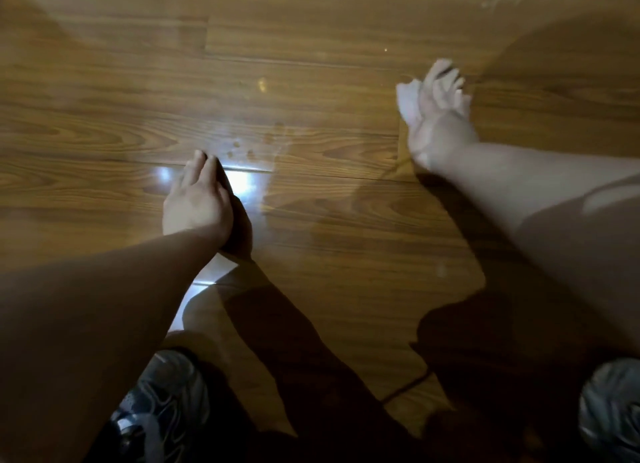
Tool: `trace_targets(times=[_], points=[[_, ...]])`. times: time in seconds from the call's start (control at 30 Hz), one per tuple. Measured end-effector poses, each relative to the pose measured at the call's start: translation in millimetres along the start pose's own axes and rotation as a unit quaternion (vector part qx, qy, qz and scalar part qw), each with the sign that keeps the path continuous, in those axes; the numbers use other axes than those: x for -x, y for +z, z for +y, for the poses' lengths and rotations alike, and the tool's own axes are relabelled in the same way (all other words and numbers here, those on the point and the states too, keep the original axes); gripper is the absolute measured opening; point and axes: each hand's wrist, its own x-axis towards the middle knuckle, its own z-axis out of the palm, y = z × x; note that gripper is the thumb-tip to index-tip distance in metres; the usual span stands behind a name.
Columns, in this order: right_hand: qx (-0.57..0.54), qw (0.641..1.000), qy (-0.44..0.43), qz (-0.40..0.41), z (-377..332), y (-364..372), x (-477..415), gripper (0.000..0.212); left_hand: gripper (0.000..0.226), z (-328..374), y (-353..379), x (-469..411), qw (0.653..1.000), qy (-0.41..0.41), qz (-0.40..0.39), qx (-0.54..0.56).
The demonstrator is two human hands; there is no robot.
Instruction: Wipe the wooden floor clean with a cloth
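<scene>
Wooden floor (311,29) under flat left hand (195,202); blurred right hand (440,116) grips pale cloth (408,98).

Pretty dim shot overall, warm brownish cast. One bright white glare patch on the wooden floor (311,46) right beside the left hand (195,202), a light bouncing off its glossy surface. Heavy dark shadows pool across the lower half. The right hand (438,105) is smeared with motion blur, and the corners go soft and murky
</scene>
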Motion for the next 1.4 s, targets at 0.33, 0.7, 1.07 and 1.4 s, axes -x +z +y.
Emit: trace_targets(times=[0.33, 0.7, 1.07, 1.4], points=[[-0.006, 0.922, -0.359, -0.141, -43, 46, 145, 0.059, 0.045, 5, -14, -9, 0.997, 0.069, -0.013, -0.028], [-0.258, 0.95, 0.126, 0.121, 9, 21, 145, 0.047, 0.044, 92, 49, 99, 0.863, 0.483, -0.136, -0.053], [-0.237, 0.961, 0.102, 0.102, -36, 31, 159, 0.046, 0.047, -43, 11, 31, 0.996, -0.077, 0.02, -0.035], [-0.208, 0.973, 0.084, 0.054, -102, 13, 152, 0.046, 0.048, -72, -11, 40, 0.962, 0.248, -0.111, 0.031]])
